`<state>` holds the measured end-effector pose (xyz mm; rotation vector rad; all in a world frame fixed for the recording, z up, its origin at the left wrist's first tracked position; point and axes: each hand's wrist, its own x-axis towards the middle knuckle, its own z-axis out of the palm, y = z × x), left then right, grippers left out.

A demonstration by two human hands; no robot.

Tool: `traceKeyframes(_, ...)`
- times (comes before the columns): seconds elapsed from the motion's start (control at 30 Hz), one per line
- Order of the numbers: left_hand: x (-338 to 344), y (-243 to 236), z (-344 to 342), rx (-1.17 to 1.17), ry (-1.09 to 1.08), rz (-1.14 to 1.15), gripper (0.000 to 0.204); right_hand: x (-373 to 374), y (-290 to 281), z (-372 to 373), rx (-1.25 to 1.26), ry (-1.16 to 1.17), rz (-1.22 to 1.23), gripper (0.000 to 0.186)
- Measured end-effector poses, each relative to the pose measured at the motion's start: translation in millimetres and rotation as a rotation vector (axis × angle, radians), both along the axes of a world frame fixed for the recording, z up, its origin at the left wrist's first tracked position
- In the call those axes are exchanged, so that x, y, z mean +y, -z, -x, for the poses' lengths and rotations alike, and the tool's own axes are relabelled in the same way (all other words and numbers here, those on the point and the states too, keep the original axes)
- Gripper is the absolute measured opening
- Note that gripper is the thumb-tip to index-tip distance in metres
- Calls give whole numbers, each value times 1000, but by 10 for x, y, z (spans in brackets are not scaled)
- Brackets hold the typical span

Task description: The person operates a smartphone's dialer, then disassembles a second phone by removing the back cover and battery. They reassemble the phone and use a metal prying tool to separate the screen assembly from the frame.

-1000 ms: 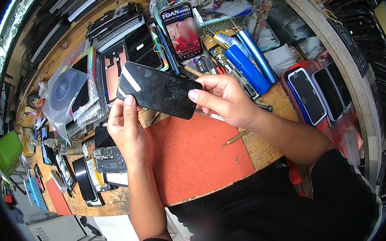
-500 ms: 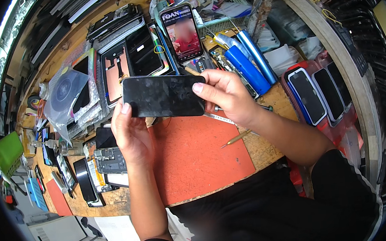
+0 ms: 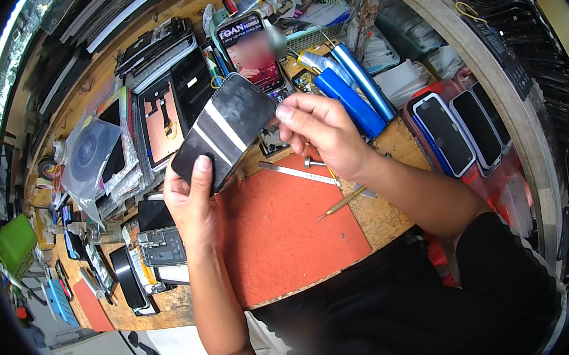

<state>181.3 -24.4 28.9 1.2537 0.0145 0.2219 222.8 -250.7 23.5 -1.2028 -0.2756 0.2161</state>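
You hold the dark phone panel (image 3: 225,132) tilted in the air above the far-left corner of the red mat (image 3: 282,228), with two pale strips running across its face; your left hand (image 3: 192,199) takes its near end, thumb laid flat on the face and the other fingers hidden behind, so I cannot tell how they sit; your right hand (image 3: 321,134) pinches the far edge between thumb and curled fingertips.

On the far edge of the red mat lie a metal ruler (image 3: 295,172) and a thin yellow-handled tool (image 3: 341,203) — both right under your right wrist; beyond the mat stand blue cylinders (image 3: 351,90), and to its right a row of phones (image 3: 459,128) in a red tray. Left of the mat sit an open phone body (image 3: 162,246) and more loose parts; further back, other dark panels (image 3: 164,120) and a bagged disc (image 3: 89,150).

The risks, as I judge them: the panel is held only at its two ends, so twisting your hands against each other could flex or crack it; a loose pinch could let it drop onto the ruler or tool point and scratch it; your thumb on the face may smear it or catch a strip edge.
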Motion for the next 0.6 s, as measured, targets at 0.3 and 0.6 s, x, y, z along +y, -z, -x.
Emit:
traceKeyframes(0.3,-166,-34,43,11,-1,-88,23,52,25,30,-104,23,31,20)
traceKeyframes(0.6,-168,-6,50,3,33,27,18,24,31,44,-62,-148,87,27)
